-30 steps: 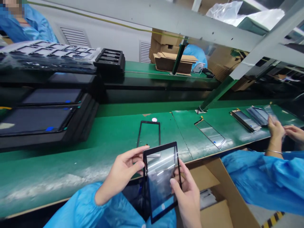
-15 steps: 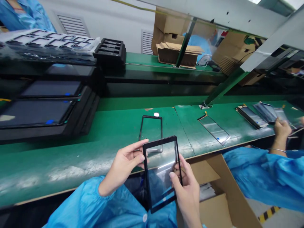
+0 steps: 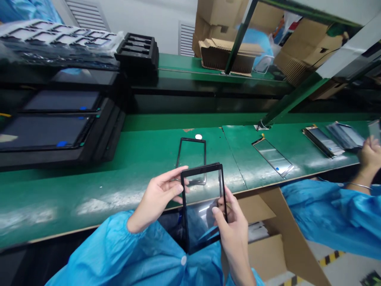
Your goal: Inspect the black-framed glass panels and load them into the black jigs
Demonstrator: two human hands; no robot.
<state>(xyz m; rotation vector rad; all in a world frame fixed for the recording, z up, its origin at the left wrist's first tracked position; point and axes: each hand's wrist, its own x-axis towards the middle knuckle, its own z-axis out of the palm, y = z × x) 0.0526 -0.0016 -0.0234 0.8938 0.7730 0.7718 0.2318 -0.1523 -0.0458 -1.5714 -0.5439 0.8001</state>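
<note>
Between my hands, over the bench's front edge, is a black-bordered glass touch panel [image 3: 199, 226], tilted and see-through in the middle. My left hand [image 3: 159, 195] pinches its upper left edge between thumb and fingers. On the right side my right hand [image 3: 233, 224] grips it, thumb over the front and fingers behind the glass. Just beyond the panel a thin black rectangular frame [image 3: 193, 140] lies flat on the green bench [image 3: 143, 155], its lower part partly covered by the panel and my fingers. A white round piece [image 3: 198, 137] sits by that frame's top edge.
Black trays with screens [image 3: 56, 133] are stacked at left, below bagged frames [image 3: 59, 39]. Another glass panel [image 3: 274, 157] and stacked panels [image 3: 323, 141] lie at right. An open cardboard box [image 3: 285, 234] stands below the bench edge. A co-worker's hand [image 3: 370, 153] holds a panel at far right.
The view has tipped downward slightly. My hands keep their grip on the touch panel, whose tilt changes a little. The co-worker's hand has moved right and up, lifting a panel.
</note>
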